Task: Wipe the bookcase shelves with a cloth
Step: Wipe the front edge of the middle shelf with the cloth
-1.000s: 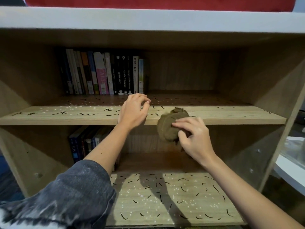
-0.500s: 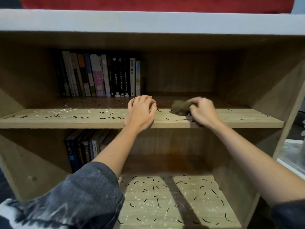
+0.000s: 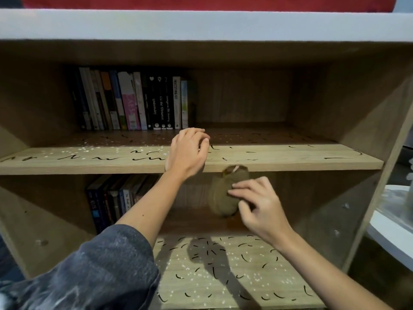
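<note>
A wooden bookcase fills the view. Its middle shelf (image 3: 290, 161) carries black squiggly marks and white specks, and so does the lower shelf (image 3: 223, 271). My left hand (image 3: 187, 153) rests on the front edge of the middle shelf with its fingers loosely curled, holding nothing. Just below that edge, in front of the lower opening, my right hand (image 3: 257, 206) pinches a bunched olive-brown cloth (image 3: 223, 195) between fingers and thumb. The cloth hangs in the air, clear of both shelf surfaces.
A row of upright books (image 3: 134, 101) stands at the back left of the middle shelf. More books (image 3: 111, 202) lean at the left of the lower opening. The bookcase's right side panel (image 3: 368, 198) borders a white surface (image 3: 393, 231) at the far right.
My right hand has pulled the cloth off the middle shelf, toward me and down below the shelf's front edge. The left hand has stayed on the shelf edge.
</note>
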A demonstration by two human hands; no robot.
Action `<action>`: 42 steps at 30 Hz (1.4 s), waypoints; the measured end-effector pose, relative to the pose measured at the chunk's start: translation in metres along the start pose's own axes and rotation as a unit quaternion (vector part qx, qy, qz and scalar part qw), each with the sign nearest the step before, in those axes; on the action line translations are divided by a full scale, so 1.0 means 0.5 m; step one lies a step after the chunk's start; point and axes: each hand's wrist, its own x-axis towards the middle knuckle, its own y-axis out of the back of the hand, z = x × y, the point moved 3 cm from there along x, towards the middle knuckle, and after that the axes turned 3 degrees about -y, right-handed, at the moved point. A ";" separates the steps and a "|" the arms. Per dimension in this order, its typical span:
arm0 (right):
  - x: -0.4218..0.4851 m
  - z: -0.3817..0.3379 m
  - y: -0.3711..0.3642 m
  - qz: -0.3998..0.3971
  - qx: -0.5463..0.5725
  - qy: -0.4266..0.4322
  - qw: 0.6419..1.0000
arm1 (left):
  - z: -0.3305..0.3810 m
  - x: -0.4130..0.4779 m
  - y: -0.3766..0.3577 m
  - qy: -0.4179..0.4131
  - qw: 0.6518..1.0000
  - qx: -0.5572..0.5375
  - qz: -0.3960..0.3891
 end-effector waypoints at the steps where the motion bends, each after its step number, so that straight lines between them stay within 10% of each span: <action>1: -0.008 -0.005 0.003 0.022 0.004 0.012 1.000 | 0.001 0.000 0.001 0.001 1.000 0.000 -0.003; 22: 0.105 0.006 0.026 0.016 -0.019 -0.052 0.998 | -0.002 0.011 0.016 0.034 0.998 0.001 -0.046; 32: 0.366 0.195 -0.021 -0.178 -0.003 -0.319 0.931 | -0.062 0.012 0.028 0.079 0.993 0.082 -0.034; 42: 0.405 0.236 -0.178 -0.358 -0.107 -0.235 0.897 | -0.063 0.010 0.029 0.083 0.993 0.074 0.047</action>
